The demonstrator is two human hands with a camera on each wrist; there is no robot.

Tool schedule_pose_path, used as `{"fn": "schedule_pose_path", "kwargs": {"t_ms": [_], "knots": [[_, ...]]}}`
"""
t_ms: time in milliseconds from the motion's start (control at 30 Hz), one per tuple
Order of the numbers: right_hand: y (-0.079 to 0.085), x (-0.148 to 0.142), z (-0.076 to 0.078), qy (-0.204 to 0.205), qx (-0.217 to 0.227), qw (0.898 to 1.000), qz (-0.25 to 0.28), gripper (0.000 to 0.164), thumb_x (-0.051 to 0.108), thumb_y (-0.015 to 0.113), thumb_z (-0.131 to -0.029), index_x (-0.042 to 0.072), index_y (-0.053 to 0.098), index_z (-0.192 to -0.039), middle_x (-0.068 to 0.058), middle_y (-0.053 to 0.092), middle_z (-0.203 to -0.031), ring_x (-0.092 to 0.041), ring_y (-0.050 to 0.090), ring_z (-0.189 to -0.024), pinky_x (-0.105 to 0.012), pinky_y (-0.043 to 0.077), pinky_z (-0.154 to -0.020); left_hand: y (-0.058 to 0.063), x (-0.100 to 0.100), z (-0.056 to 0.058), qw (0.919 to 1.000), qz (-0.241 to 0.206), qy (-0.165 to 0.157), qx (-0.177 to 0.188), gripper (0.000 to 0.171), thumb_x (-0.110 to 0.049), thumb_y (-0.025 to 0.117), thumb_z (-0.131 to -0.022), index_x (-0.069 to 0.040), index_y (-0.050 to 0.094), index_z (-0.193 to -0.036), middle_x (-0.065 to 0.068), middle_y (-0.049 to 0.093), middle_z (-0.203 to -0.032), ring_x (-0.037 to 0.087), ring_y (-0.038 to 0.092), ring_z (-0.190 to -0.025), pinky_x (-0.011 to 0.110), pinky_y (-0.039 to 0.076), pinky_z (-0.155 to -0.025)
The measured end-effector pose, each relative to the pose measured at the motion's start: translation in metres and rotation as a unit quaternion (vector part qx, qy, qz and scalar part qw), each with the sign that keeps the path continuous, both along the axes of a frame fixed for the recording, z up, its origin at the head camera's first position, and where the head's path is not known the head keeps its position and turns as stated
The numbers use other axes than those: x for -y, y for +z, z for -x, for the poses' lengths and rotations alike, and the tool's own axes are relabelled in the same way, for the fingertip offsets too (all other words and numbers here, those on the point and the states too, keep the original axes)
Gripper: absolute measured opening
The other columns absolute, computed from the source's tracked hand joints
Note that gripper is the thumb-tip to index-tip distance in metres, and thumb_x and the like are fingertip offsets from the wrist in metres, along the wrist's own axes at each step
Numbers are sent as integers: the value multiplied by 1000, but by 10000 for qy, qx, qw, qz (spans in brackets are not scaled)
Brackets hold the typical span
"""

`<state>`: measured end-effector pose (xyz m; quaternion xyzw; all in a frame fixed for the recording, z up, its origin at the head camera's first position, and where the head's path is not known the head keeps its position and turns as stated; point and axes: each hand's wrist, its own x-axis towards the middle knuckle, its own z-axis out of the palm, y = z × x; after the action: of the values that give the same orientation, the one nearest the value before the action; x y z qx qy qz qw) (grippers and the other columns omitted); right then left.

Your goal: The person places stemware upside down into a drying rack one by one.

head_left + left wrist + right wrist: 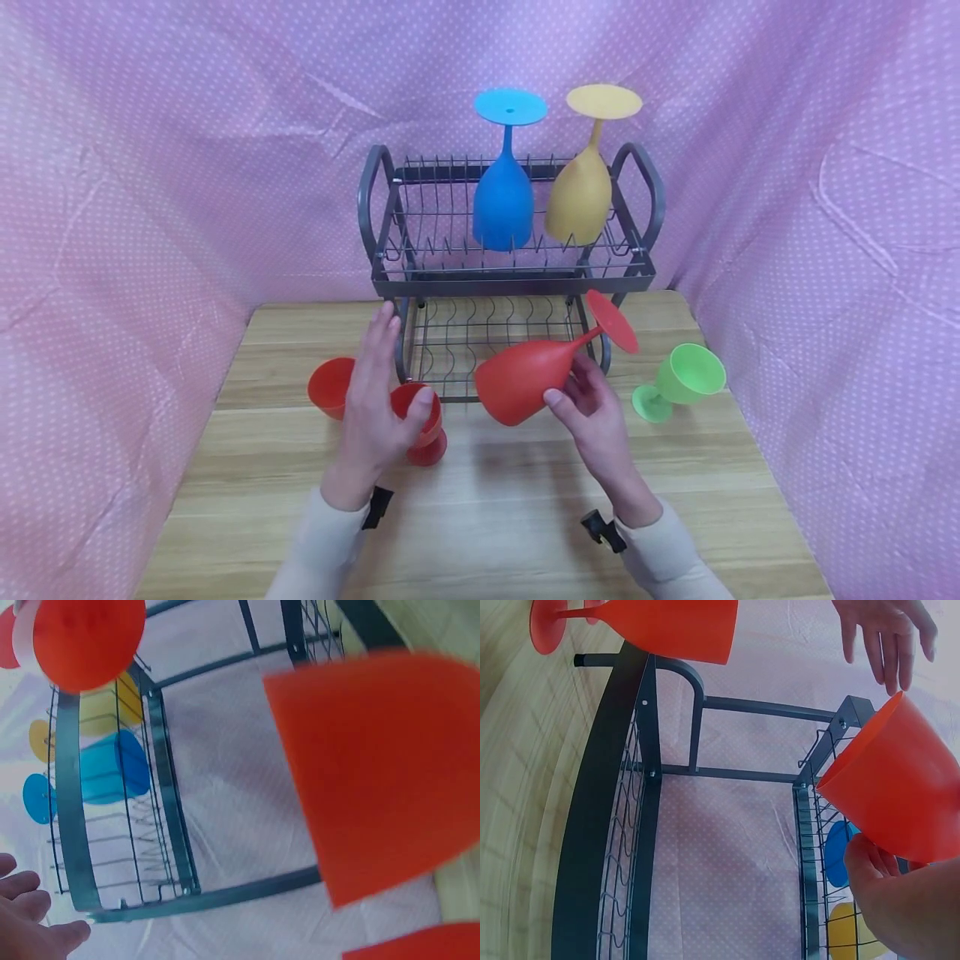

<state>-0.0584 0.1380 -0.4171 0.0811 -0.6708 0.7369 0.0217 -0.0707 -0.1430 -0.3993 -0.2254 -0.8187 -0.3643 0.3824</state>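
My right hand (596, 421) grips a red plastic goblet (521, 379) near where its bowl meets the stem. The goblet is held off the table, tilted, its mouth toward the lower left and its foot to the upper right. My left hand (369, 408) is raised with straight fingers and nothing in it, apart from the held goblet. In the head view it partly covers two more red goblets, one to its left (327, 388) and one to its right (427, 450). On the rack's upper tier, a blue goblet (504, 204) and a yellow goblet (580, 200) stand upside down.
The dark two-tier dish rack (517, 287) stands at the back of the wooden table (480, 525). A green goblet (690, 375) is on the table at right. Pink dotted cloth (187, 167) surrounds the table at the back and sides.
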Motion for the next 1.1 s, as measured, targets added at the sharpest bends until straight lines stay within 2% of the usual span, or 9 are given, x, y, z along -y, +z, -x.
{"fn": "schedule_pose_path", "kwargs": {"t_ms": [167,300,500,633,867,1100], "knots": [[2,0,0,-4,-133,9999,-26,61,1,67,-94,8,47,-151,-12,55,-142,-27,60,-128,-31,56,-98,8,10,8,9988,348,328,140,79,-54,47,-101,3,39,-155,20,34,-165,39,32,-152,57,26,-123],[2,0,1,-5,-191,9998,-13,62,-1,67,-93,7,47,-150,-12,55,-141,-27,61,-127,-31,55,-99,12,13,14,9966,506,599,237,81,-58,43,-101,1,39,-156,20,33,-165,40,29,-153,60,20,-124],[3,0,1,-22,-280,9995,-126,60,-1,67,-93,7,48,-150,-12,56,-140,-27,62,-125,-31,56,-98,16,15,22,9924,646,1000,322,84,-60,42,-101,3,40,-155,19,32,-166,40,28,-153,62,18,-123],[4,-1,1,-44,-367,9990,-250,60,0,68,-93,8,49,-149,-11,57,-139,-27,62,-124,-30,56,-97,17,18,26,9896,779,1094,512,85,-60,41,-101,3,37,-157,19,29,-167,38,24,-155,62,15,-124],[14,1,2,-82,-584,9972,-469,62,-1,71,-91,8,49,-149,-10,58,-139,-26,62,-124,-31,56,-98,22,18,32,9814,1080,1183,1062,88,-54,48,-97,-1,26,-162,10,13,-173,35,15,-158,62,7,-125],[27,5,7,-25,-853,9947,-575,66,-2,73,-89,10,49,-150,-8,58,-141,-28,61,-126,-32,57,-97,22,15,33,9787,1093,1152,1302,87,-52,50,-97,0,27,-162,10,11,-174,36,12,-158,60,5,-126]]}}
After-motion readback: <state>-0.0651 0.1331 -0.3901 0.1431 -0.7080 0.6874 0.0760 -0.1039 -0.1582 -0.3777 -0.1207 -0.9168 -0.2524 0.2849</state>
